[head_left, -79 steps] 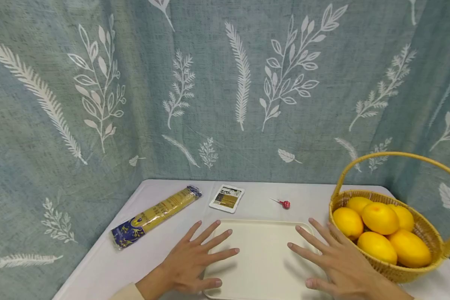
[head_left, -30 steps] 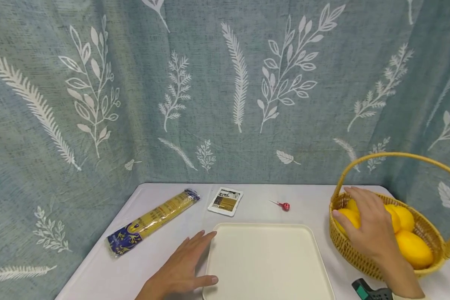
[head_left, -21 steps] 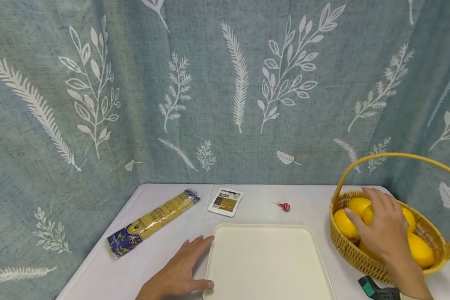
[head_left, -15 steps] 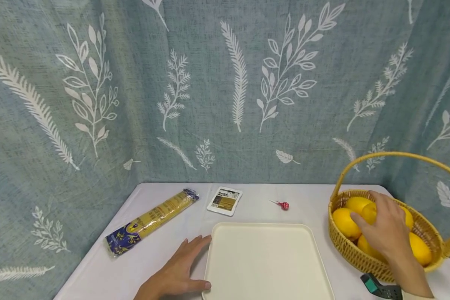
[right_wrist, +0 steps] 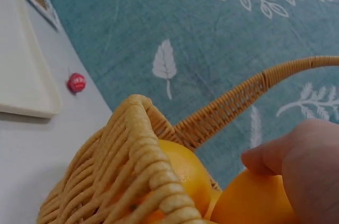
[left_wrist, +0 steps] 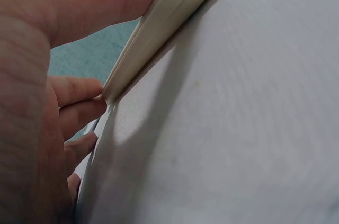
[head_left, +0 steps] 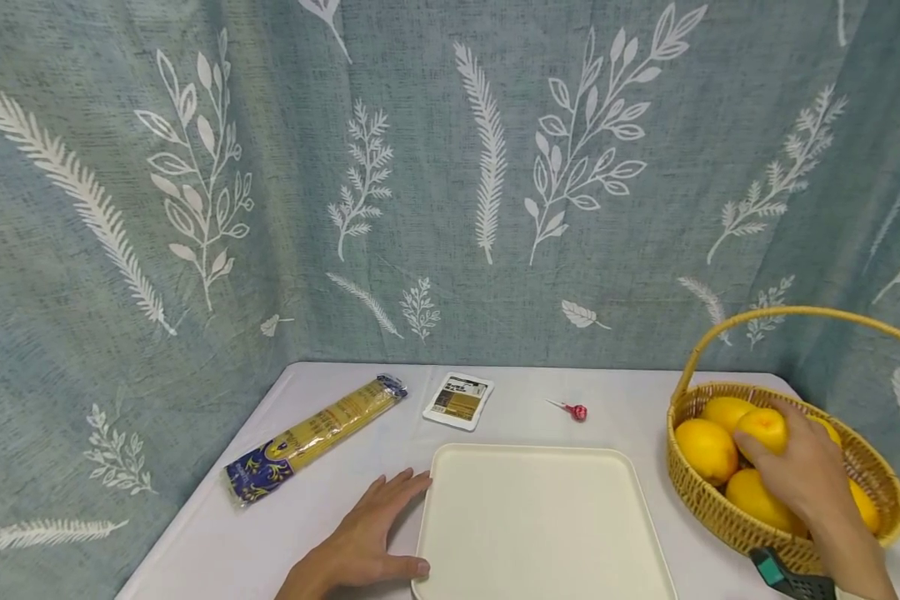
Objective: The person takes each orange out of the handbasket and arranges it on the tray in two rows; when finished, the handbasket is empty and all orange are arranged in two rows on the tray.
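Observation:
My right hand (head_left: 806, 462) grips a yellow lemon (head_left: 765, 428) in the wicker basket (head_left: 708, 504), its thumb on the near side and the other fingers hidden behind the fruit. In the right wrist view, the thumb lies along the top of that lemon (right_wrist: 254, 200). Several more lemons (head_left: 705, 450) surround it in the basket. My left hand (head_left: 363, 533) is spread at the left edge of a cream tray (head_left: 532, 525), with thumb and index fingertip right at the rim. The left wrist view shows the thumb against the tray's side wall (left_wrist: 153, 33).
Behind the tray lie a long spaghetti packet (head_left: 315, 437), a flat white packet with a brown label (head_left: 459, 401) and a red lollipop (head_left: 576, 412). The basket's tall handle (head_left: 802, 311) arches over the fruit. A patterned curtain (head_left: 420, 167) hangs behind the white table.
My right hand went from above the tray into the basket and now holds a lemon, slightly raised and turned. My left hand moved from over the tray to its left edge.

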Demonstrator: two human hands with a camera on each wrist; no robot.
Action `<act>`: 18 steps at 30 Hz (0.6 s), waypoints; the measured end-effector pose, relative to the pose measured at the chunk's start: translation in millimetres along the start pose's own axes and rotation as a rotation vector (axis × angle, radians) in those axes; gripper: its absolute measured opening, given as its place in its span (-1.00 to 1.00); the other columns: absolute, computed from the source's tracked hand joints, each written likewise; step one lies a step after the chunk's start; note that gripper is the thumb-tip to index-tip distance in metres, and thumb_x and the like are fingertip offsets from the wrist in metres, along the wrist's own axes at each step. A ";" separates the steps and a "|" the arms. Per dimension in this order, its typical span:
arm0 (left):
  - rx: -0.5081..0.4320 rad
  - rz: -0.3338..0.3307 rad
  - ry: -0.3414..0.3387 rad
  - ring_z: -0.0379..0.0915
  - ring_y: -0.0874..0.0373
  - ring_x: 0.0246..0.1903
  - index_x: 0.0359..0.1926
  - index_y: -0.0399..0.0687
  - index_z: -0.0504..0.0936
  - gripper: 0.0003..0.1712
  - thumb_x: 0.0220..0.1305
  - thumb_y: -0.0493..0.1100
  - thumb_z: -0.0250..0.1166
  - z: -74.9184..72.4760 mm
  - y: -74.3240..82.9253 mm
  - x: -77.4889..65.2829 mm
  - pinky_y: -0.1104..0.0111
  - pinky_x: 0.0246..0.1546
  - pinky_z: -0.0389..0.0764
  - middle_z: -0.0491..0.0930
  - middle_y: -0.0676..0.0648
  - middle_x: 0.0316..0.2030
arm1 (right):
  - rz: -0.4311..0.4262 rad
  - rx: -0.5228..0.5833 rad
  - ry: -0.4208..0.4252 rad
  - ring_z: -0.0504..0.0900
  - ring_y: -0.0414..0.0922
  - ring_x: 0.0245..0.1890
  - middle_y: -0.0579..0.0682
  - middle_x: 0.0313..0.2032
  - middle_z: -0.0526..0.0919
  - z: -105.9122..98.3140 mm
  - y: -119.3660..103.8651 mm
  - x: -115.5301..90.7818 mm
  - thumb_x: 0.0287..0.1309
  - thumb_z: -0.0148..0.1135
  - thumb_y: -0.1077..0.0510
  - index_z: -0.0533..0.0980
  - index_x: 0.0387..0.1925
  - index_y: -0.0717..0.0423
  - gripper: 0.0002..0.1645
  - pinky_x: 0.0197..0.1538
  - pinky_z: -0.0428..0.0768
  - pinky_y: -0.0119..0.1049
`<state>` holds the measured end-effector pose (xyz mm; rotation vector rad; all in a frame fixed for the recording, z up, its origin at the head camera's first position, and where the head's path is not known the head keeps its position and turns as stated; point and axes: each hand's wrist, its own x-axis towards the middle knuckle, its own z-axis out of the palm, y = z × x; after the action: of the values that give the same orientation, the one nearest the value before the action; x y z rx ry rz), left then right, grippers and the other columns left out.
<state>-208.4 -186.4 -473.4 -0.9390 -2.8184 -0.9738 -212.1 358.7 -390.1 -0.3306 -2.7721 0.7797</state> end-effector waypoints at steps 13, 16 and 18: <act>-0.049 -0.077 -0.021 0.02 -0.48 0.45 0.47 0.02 0.35 0.14 -0.10 0.35 0.52 -0.9 1.2 -0.9 -0.37 0.44 0.02 0.25 -0.38 0.45 | 0.097 0.042 -0.009 0.12 0.61 0.21 0.71 0.26 0.09 -3.7 1.5 0.3 0.43 -0.09 -0.40 -0.06 0.49 0.48 0.13 0.11 0.23 0.54; -0.048 -0.092 -0.024 -0.01 -0.48 0.46 0.47 0.03 0.34 0.15 -0.11 0.37 0.51 -0.8 0.6 -0.9 -0.37 0.44 0.01 0.23 -0.37 0.46 | 0.099 0.063 -0.001 0.08 0.59 0.23 0.71 0.26 0.06 -3.4 1.3 -0.9 0.44 -0.11 -0.39 -0.07 0.48 0.50 0.12 0.12 0.22 0.52; -0.051 -0.098 -0.026 -0.02 -0.49 0.46 0.47 0.03 0.34 0.15 -0.11 0.37 0.51 -0.4 0.4 -0.8 -0.37 0.44 0.00 0.23 -0.37 0.46 | 0.095 0.070 -0.002 0.06 0.59 0.24 0.71 0.26 0.05 -3.2 1.5 -1.7 0.46 -0.13 -0.38 -0.07 0.48 0.52 0.11 0.11 0.22 0.51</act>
<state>-207.6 -186.8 -473.1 -0.8313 -2.8988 -1.0566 -209.4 361.1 -388.6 -0.4513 -2.7404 0.8970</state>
